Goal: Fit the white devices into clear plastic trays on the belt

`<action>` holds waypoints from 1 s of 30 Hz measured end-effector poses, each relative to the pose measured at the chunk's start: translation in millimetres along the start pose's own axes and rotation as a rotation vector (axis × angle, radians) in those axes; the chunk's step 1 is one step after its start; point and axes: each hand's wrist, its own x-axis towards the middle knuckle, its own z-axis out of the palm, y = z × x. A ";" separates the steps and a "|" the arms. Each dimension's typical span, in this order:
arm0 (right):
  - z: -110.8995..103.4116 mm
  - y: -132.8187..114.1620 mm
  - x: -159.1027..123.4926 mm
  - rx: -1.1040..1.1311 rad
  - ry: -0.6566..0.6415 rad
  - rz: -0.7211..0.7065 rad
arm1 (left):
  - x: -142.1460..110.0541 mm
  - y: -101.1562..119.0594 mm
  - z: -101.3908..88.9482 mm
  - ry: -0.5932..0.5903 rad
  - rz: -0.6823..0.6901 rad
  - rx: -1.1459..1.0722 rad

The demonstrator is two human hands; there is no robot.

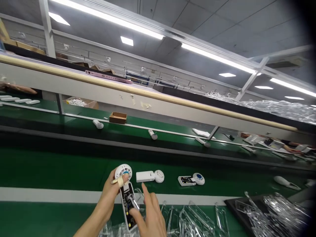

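Note:
My left hand [108, 197], with a beige tape wrapped round one finger, grips a white handheld device [127, 205] with its circuit board exposed. The device's round, vented white head [123, 171] stands above my left fingers. My right hand [149, 217] sits over the lower part of the board, thumb on it and forefinger raised. A shiny metal sliver [133, 201] lies by my right fingers; I cannot tell whether they hold it.
Other white units lie on the green conveyor [74, 168] beyond my hands. Clear plastic pieces [195, 220] and a black tray [237, 207] sit in front. A beige-topped rail [148, 95] crosses the view. A co-worker's hand [292, 149] shows far right.

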 end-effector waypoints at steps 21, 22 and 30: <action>43.5 -49.2 -38.9 -0.193 -0.115 -0.349 | -79.5 20.6 -47.6 -0.005 -0.131 -0.199; 42.0 -52.1 -37.0 -0.170 -0.139 -0.370 | -79.8 19.5 -50.1 -0.025 -0.161 -0.191; 68.0 -65.9 11.1 0.404 0.068 0.026 | -76.8 30.6 -52.3 0.258 0.037 -0.109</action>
